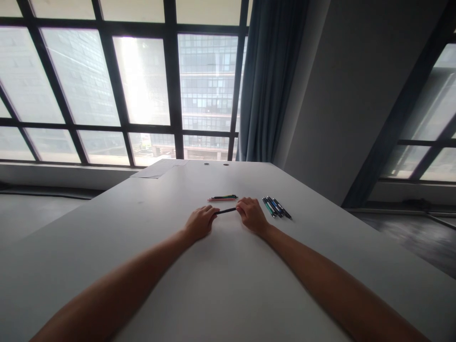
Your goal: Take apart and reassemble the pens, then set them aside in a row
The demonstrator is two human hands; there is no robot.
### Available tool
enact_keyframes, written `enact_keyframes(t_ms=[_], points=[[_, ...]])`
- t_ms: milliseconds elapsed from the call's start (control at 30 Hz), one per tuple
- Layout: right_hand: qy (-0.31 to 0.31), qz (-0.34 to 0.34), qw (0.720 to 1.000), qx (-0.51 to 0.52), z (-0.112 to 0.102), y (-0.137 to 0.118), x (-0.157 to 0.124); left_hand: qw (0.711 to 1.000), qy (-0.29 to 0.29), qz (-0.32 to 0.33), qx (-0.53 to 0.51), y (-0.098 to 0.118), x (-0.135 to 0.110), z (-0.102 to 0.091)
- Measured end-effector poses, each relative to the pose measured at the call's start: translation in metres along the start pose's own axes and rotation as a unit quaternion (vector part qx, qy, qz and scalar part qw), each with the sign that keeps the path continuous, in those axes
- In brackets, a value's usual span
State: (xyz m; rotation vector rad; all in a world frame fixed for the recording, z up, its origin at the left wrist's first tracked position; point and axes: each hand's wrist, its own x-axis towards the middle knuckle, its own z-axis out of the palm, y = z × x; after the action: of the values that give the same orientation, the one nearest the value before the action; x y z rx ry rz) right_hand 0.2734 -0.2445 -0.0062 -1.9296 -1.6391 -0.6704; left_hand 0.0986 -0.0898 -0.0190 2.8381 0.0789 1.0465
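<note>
Between my two hands a dark pen [226,211] is held nearly level above or on the white table [142,256]; whether it touches the surface I cannot tell. My left hand [200,222] pinches its left end, and my right hand [252,213] pinches the right end. Just beyond the held pen lie a pink pen [215,199] and a dark pen with green [224,196], side by side and roughly crosswise. To the right of my right hand several pens [276,207] rest slantwise in a row, with green, blue and black among their colours.
White paper sheets [156,169] lie at the table's far left. Two dark round fittings [216,164] sit near the far edge. Behind the table are a large window [208,85], a blue-grey curtain [272,80] and a grey pillar [331,104].
</note>
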Motion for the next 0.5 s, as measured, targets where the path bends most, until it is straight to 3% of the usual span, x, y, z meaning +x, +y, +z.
enact_keyframes(t_ms=[233,367,500], points=[[-0.01,-0.121,0.992,0.025,0.0,-0.027,0.0,0.998,0.021,0.048,-0.043,0.001,0.0,0.0],[-0.047,-0.124,0.988,0.079,0.008,-0.039,-0.001,0.994,0.037,0.076,-0.07,-0.001,-0.001,0.001],[-0.041,-0.113,0.99,0.068,0.007,-0.033,-0.002,0.998,0.03,0.03,-0.039,0.0,-0.001,0.0]])
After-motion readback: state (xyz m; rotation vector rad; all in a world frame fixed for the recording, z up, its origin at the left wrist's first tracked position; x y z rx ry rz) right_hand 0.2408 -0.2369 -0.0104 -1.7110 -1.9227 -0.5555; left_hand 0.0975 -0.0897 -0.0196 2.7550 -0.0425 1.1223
